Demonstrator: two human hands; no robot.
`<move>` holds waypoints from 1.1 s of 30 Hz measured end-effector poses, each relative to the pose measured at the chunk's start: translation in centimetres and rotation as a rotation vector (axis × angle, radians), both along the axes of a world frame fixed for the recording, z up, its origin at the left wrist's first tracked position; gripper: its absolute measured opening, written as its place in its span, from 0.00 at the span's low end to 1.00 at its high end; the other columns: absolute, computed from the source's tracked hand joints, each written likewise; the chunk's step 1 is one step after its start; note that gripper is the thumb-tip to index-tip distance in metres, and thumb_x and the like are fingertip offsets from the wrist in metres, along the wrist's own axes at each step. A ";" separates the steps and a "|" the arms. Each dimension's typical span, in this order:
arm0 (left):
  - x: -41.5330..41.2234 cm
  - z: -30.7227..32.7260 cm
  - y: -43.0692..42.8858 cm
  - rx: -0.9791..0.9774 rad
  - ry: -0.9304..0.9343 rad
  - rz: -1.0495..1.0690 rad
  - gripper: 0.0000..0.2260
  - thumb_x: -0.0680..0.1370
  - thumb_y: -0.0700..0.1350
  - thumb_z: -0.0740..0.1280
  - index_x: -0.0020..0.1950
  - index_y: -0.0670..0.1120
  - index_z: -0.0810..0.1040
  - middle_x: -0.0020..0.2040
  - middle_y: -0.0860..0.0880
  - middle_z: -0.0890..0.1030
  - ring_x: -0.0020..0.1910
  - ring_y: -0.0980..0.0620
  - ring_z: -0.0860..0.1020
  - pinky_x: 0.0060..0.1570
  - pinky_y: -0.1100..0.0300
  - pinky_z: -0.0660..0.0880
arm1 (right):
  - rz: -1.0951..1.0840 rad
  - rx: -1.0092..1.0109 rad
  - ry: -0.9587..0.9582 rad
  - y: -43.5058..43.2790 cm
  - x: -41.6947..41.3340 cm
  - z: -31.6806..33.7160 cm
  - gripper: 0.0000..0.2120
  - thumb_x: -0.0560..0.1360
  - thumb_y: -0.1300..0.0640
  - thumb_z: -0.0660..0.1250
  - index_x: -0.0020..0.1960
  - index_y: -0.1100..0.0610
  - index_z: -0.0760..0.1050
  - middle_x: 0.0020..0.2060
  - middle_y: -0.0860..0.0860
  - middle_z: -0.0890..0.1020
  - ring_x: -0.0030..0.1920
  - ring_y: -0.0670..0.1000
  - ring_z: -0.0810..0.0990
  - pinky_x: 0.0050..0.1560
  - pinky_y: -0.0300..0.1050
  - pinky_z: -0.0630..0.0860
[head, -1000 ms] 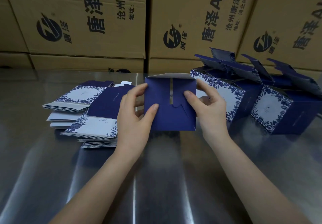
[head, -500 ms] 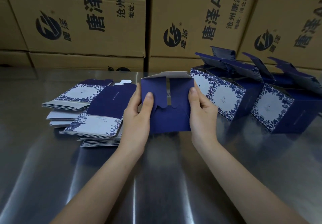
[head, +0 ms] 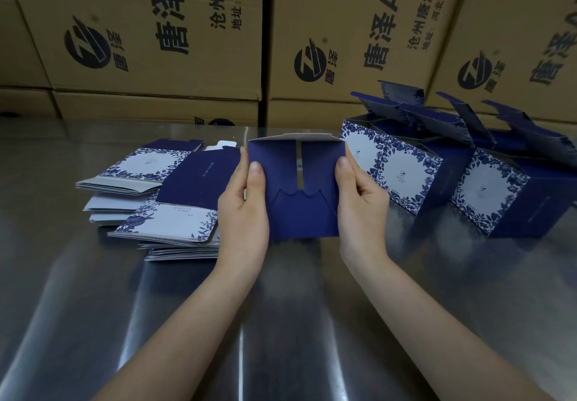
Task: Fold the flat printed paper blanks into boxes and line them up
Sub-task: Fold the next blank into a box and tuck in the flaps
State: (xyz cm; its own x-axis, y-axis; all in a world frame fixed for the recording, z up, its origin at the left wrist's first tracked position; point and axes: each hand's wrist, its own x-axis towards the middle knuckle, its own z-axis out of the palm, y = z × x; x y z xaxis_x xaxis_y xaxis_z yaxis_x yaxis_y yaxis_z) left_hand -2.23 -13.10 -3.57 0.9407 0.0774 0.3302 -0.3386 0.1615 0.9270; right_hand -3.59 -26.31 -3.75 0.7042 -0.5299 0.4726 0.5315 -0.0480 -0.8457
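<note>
- We see brown cartons (head: 156,41) stacked behind the far edge of a steel table (head: 281,322).
- Folded boxes (head: 406,179) stand in a row at the far right, and flat blanks (head: 162,213) are piled at the left.
- Between them, our left hand (head: 243,213) and right hand (head: 362,210) clamp a blue box (head: 299,213) by its sides, with our thumbs on its near face.

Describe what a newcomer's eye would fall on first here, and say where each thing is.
At centre, the left hand and right hand grip a dark blue half-folded paper box at the shiny metal table. Folded blue-and-white floral boxes stand to its right, flat printed blanks lie stacked left, brown cardboard cartons behind.
</note>
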 end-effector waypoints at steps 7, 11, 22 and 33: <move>0.2 -0.2 0.0 -0.027 -0.022 0.062 0.21 0.84 0.53 0.58 0.69 0.38 0.73 0.67 0.41 0.76 0.67 0.48 0.75 0.66 0.50 0.72 | -0.005 -0.007 -0.010 0.1 -0.1 0.1 0.16 0.80 0.55 0.65 0.62 0.64 0.79 0.60 0.47 0.81 0.63 0.40 0.76 0.62 0.31 0.71; 0.3 -0.5 -0.1 -0.004 -0.037 0.098 0.21 0.84 0.52 0.57 0.69 0.40 0.74 0.68 0.43 0.76 0.63 0.53 0.77 0.60 0.58 0.71 | -0.017 -0.024 0.011 0.3 -0.1 0.1 0.14 0.81 0.56 0.63 0.52 0.67 0.81 0.61 0.53 0.81 0.65 0.44 0.75 0.68 0.37 0.70; 0.9 0.2 1.3 0.026 0.004 -0.144 0.20 0.85 0.50 0.55 0.77 0.50 0.65 0.75 0.53 0.69 0.74 0.54 0.67 0.74 0.48 0.64 | 0.294 -0.098 0.082 -1.1 -0.1 0.1 0.27 0.76 0.53 0.58 0.75 0.56 0.66 0.70 0.46 0.74 0.68 0.42 0.72 0.69 0.39 0.69; 1.3 -0.3 2.4 0.285 -0.078 -0.230 0.25 0.85 0.46 0.56 0.81 0.54 0.52 0.79 0.53 0.59 0.78 0.53 0.56 0.77 0.47 0.57 | 0.218 -0.141 0.088 -1.0 -0.1 -0.1 0.26 0.78 0.56 0.57 0.76 0.58 0.64 0.73 0.48 0.70 0.73 0.46 0.67 0.75 0.53 0.63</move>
State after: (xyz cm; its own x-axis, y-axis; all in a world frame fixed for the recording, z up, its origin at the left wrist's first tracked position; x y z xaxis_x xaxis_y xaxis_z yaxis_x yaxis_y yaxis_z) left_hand -0.98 -10.69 -3.90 0.8940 -0.2384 0.3794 -0.3949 -0.0191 0.9185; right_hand -3.70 -27.34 -3.81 0.8359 -0.2946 0.4631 0.4673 -0.0605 -0.8820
